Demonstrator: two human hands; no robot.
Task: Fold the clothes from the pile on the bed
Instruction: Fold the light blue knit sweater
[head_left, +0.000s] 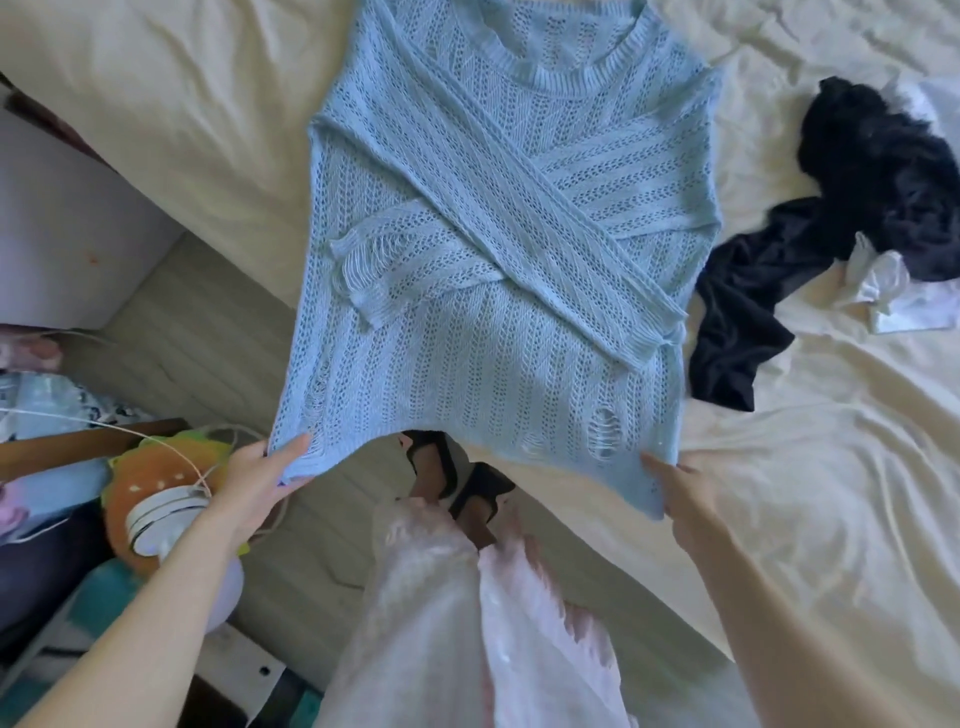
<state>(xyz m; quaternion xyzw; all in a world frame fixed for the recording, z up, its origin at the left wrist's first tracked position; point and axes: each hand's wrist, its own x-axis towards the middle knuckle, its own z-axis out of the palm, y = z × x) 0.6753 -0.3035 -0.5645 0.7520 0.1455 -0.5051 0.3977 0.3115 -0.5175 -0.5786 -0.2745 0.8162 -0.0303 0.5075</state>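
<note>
Sky-blue open-knit sweater (498, 249) lay across the cream-sheeted bed's (779, 493) near edge, sleeves crossed, collar farthest away, its long axis running straight out from the left hand (254, 488) and right hand (680, 493), each pinching a hem corner.

You have sweater (498, 249): open-knit, matt, frayed holes; bed sheet (810, 493): smooth matt cloth, creased; dark garment (883, 171): soft matt fabric

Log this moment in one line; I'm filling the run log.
step: hem fold | left hand, right hand: grip blue sweater hem | sleeves: crossed
</note>
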